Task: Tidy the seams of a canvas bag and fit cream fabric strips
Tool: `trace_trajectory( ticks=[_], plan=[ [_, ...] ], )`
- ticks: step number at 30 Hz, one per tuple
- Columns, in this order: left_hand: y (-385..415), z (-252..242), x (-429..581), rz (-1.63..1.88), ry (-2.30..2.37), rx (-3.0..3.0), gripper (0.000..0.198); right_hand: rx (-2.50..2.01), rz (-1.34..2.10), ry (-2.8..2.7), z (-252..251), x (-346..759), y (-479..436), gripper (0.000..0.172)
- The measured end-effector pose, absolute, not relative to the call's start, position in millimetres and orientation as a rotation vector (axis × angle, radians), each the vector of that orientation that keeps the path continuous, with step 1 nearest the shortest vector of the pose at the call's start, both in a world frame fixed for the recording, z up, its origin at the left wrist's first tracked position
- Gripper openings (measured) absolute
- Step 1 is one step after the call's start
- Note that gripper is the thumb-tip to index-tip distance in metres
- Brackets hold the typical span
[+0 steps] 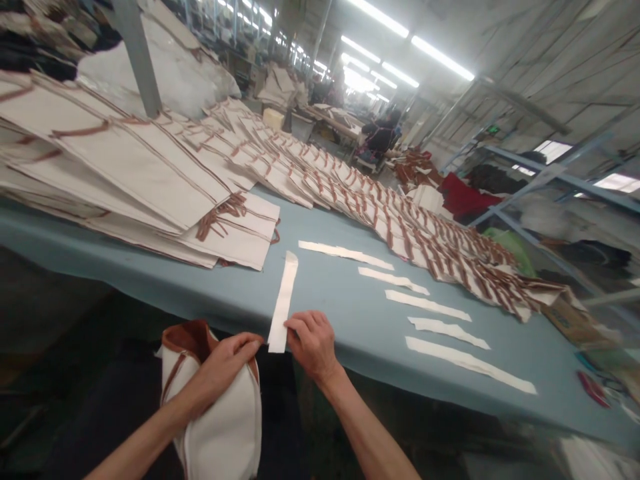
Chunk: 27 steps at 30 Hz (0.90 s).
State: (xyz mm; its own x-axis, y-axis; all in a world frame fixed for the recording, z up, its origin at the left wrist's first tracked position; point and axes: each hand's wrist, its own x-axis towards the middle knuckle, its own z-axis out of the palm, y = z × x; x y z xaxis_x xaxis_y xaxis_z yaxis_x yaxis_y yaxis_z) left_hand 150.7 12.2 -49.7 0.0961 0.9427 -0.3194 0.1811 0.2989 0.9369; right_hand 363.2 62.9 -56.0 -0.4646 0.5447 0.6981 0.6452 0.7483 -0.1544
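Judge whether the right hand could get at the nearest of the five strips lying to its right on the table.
Probably yes: the right hand rests at the table edge, and only bare cloth lies between it and that strip.

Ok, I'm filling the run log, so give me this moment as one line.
left hand: on bag rim | right hand: pinching white strip at table edge | five more strips laid out to the right

Our two hands, left [227, 363] & right [314, 343], are bare; forearms bare too, no sleeves, gloves, rings or watch in view.
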Motion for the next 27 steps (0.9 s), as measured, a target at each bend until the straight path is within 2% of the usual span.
trace_trajectory(
  ticks=[7, 16, 20, 25, 27],
  plan=[
    [15.3, -40.5, 157.4, 0.877, 1.31, 0.988, 0.052, -0.951, -0.127, -2.111, -58.7, 352.5, 59.8, 0.012],
    [31.0, -39.4, 163.2, 0.925, 1.189, 0.945, 0.04, -0.948, -0.14, -2.143, -52.1, 352.3, 55.5, 0.011],
    [33.0, -39.2, 163.3, 0.934, 1.175, 0.933, 0.04, -0.913, -0.146, -2.149, -40.8, 353.7, 44.4, 0.02],
    [32.4, -40.4, 163.9, 0.946, 1.161, 0.942, 0.04, -0.906, -0.014, -2.159, -35.3, 349.0, 36.9, 0.006],
    [32.0, -39.6, 163.7, 0.949, 1.159, 0.957, 0.041, -0.94, 0.085, -2.138, -37.0, 346.7, 37.0, 0.017]
  ],
)
